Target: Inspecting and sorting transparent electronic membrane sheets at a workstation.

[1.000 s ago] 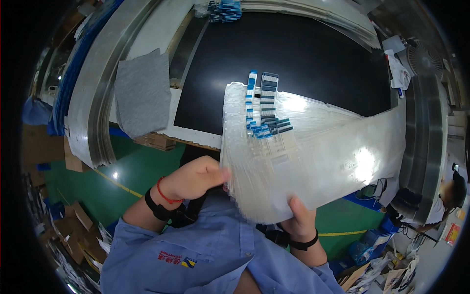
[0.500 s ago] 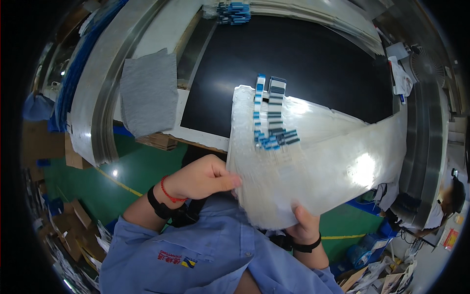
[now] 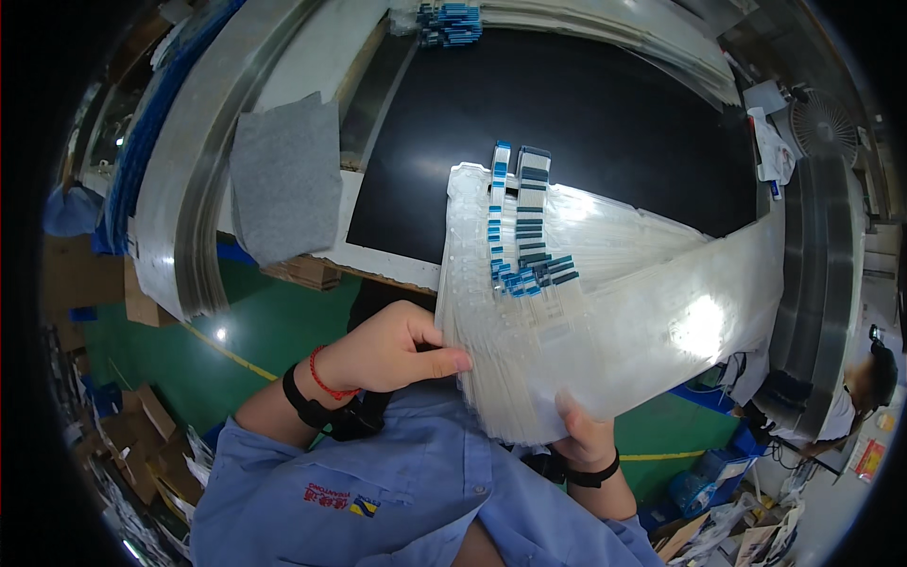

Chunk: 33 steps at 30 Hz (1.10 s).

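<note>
A thick stack of translucent plastic sheets (image 3: 652,331) lies fanned out over the near edge of the worktable and hangs toward my body. From the sheets stick out flat ribbon tails (image 3: 532,213) with blue and dark ends, spread in stepped rows. My left hand (image 3: 402,354) pinches the left edge of the stack, thumb on top and fingers hidden beneath. At the near corner, my right hand (image 3: 588,435) grips the stack from below with its thumb on the upper face. The rest of its fingers are covered by the sheets.
A black mat (image 3: 586,104) covers the table. Grey cloth (image 3: 288,180) hangs at its left side, beside long stacked sheets (image 3: 189,189). More sheets with blue-ended tails (image 3: 452,25) lie at the far edge. On the right stand a small fan (image 3: 824,128) and further stacked sheets (image 3: 817,283).
The sheets at the stack's near left edge have spread further apart, and their layers show more plainly. My left thumb has shifted slightly right and down; my right hand stays nearly in place.
</note>
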Motion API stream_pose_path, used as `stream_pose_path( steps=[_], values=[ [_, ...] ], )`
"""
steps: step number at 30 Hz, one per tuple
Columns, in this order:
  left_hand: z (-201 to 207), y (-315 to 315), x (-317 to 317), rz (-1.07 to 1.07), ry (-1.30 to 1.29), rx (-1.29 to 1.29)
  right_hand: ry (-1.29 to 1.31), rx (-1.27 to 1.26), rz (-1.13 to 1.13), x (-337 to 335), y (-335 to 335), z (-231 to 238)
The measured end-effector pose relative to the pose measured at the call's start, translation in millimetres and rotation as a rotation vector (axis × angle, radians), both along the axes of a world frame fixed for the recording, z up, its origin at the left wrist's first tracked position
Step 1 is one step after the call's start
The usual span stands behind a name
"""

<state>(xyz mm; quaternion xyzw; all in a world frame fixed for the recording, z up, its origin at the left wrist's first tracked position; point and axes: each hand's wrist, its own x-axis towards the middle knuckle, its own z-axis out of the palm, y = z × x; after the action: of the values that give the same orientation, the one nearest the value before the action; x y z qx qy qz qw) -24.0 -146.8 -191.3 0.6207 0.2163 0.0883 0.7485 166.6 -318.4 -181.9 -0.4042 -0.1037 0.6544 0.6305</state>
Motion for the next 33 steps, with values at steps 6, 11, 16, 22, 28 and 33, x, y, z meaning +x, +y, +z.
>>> stream_pose_path(
  steps=[6,11,16,22,28,33],
  values=[
    [5.8,-2.1,2.9,0.121,0.012,-0.347,-0.032,-0.018,-0.098,-16.8,5.2,-6.3],
    [2.5,-3.9,-0.1,0.024,0.013,-0.011,-0.006,0.023,-0.019,-6.9,0.3,-5.4],
    [-4.1,-5.5,-2.7,0.01,0.005,-0.103,-0.111,-0.054,-0.05,-9.7,-3.9,-7.2],
    [-0.3,-9.6,-0.1,0.04,-0.07,-0.11,-0.065,0.003,-0.092,-13.6,-7.2,-8.0],
    [-1.2,-8.9,-1.9,0.072,-0.016,-0.145,-0.097,-0.034,-0.146,-19.7,10.9,1.7],
    [-0.6,-6.1,-3.2,0.002,0.047,0.03,-0.093,-0.022,-0.128,-13.3,7.2,1.2]
  ],
)
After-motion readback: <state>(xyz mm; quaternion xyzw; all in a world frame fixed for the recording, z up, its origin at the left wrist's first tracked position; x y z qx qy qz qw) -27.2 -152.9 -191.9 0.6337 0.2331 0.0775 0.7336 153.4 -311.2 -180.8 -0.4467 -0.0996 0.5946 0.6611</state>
